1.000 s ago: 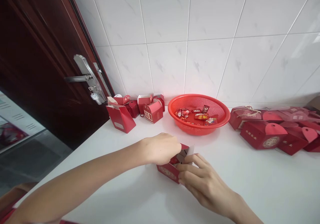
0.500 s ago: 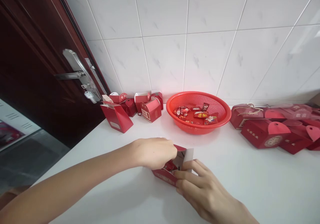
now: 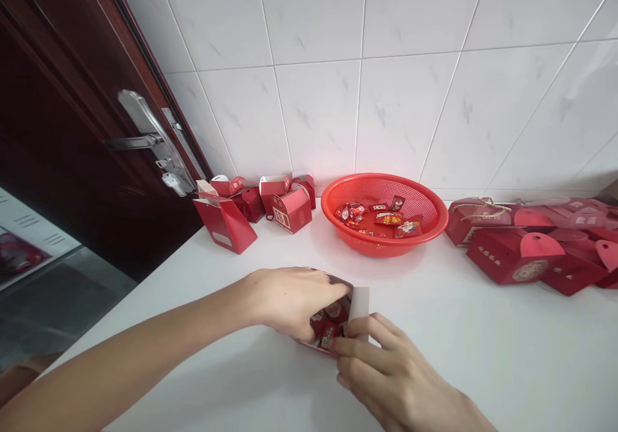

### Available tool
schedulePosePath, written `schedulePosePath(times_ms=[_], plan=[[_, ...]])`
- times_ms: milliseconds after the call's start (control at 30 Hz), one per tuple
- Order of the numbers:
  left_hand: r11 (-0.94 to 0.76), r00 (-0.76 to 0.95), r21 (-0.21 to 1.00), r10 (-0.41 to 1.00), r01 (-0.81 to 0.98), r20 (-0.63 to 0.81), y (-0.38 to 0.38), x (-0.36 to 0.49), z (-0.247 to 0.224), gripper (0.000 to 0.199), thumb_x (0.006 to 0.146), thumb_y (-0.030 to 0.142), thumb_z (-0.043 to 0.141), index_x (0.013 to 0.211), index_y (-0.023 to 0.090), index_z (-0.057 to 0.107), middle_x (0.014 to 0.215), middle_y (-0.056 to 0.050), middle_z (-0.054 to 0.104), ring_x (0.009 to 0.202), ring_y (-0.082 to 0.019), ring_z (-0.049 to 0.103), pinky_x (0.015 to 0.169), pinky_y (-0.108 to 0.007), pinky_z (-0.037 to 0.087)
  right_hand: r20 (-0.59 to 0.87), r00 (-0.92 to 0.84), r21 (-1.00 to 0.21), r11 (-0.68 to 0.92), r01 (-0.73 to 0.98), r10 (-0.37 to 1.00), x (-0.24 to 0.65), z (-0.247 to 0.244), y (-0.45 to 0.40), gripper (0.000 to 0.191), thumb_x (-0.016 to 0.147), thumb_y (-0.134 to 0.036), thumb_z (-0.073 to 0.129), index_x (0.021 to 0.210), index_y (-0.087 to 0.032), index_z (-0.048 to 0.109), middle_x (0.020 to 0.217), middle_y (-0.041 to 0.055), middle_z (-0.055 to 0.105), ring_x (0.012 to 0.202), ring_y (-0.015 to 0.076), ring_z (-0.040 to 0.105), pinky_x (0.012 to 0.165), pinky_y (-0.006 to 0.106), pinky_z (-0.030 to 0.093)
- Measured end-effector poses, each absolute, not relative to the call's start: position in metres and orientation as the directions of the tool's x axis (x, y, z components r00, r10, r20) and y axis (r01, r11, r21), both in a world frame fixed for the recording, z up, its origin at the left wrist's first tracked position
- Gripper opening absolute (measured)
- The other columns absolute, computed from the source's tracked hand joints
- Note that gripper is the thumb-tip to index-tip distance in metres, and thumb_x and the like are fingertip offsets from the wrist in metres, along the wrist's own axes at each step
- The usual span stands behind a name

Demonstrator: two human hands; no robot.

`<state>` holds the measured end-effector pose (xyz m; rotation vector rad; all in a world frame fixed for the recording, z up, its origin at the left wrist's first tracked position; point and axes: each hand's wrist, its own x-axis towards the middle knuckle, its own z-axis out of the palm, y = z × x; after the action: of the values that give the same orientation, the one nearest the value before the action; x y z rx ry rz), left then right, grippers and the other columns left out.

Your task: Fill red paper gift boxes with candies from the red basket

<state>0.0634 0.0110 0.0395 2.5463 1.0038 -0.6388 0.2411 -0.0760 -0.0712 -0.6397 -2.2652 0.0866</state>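
Note:
An opened red paper candy box [image 3: 358, 303] lies on the white table in front of me, its pale inner flap standing up on the right. Several red-wrapped candies [image 3: 333, 322] show inside it. My left hand [image 3: 290, 300] reaches over the box from the left, thumb and index finger spread apart within its opening; the other fingertips are hidden. On the near right side, my right hand [image 3: 391, 367] grips the box's wall and flap between its fingers.
Behind the box stands a red plastic basket [image 3: 383, 248] holding wrapped candies. Several red paper boxes [image 3: 292, 212] stand against the tiled wall at the left, and more red boxes [image 3: 512, 258] crowd the right. A dark door [image 3: 62, 97] with keys in its lock is at far left.
My left hand has opened, its thumb and index finger spreading apart over the box, so more candies show inside. The box has tilted slightly; my right hand stays on it.

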Motion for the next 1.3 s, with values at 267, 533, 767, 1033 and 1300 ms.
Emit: schedulePosePath(times_ms=[267,533,767,1033,1300], plan=[[-0.649,0.603,0.125,0.596,0.751,-0.53,-0.014,0.063,0.037,0.054,0.066,0.017,0.075,0.117,0.021,0.055,0.115,-0.009,0.065,0.094,-0.029,0.067,0.059,-0.029,0.046,0.704,-0.527,-0.367,0.879,0.304,0.476,0.246,-0.061,-0.081,0.015,0.102,-0.013,0.05,0.1,-0.019,0.064,0.095,0.0072,0.077,0.087,0.0171,0.065,0.082,0.035,0.053],[-0.767,0.719,0.083,0.55,0.636,-0.424,-0.021,0.078,0.027,0.028,0.076,0.023,0.074,0.101,0.017,0.064,0.109,-0.011,0.067,0.101,-0.03,0.065,0.078,-0.036,0.051,0.667,-0.045,-0.74,0.654,-0.157,0.743,0.261,-0.04,-0.087,0.022,0.104,-0.03,0.051,0.097,-0.022,0.069,0.071,0.0048,0.067,0.061,0.0163,0.062,0.052,0.028,0.05],[-0.805,0.826,0.244,0.453,0.541,-0.336,-0.015,0.104,0.024,0.019,0.083,0.036,0.073,0.094,0.024,0.064,0.102,-0.002,0.071,0.095,-0.027,0.069,0.065,-0.032,0.047,0.289,-0.358,-0.945,0.206,-0.253,0.888,0.248,-0.031,-0.087,0.035,0.104,-0.044,0.05,0.083,-0.018,0.059,0.069,0.0049,0.067,0.057,0.0128,0.062,0.049,0.022,0.048],[-0.694,0.787,0.393,0.597,0.604,-0.156,-0.023,0.082,0.018,0.036,0.086,0.029,0.068,0.119,0.021,0.055,0.109,-0.005,0.071,0.101,-0.026,0.069,0.083,-0.035,0.053,0.357,-0.158,-0.851,0.39,0.353,0.921,0.252,-0.044,-0.077,0.033,0.107,-0.041,0.037,0.082,-0.023,0.047,0.064,-0.0025,0.052,0.051,0.0112,0.044,0.049,0.022,0.04],[-0.689,0.727,0.429,0.679,0.584,0.101,-0.047,0.064,-0.015,0.077,0.084,0.025,0.069,0.151,0.026,0.03,0.143,-0.011,0.059,0.122,-0.028,0.063,0.101,-0.043,0.053,0.257,-0.021,-0.748,0.213,0.629,0.966,0.248,-0.053,-0.068,0.028,0.103,-0.043,0.037,0.084,-0.025,0.044,0.057,-0.0034,0.057,0.043,0.0144,0.047,0.047,0.025,0.035]])
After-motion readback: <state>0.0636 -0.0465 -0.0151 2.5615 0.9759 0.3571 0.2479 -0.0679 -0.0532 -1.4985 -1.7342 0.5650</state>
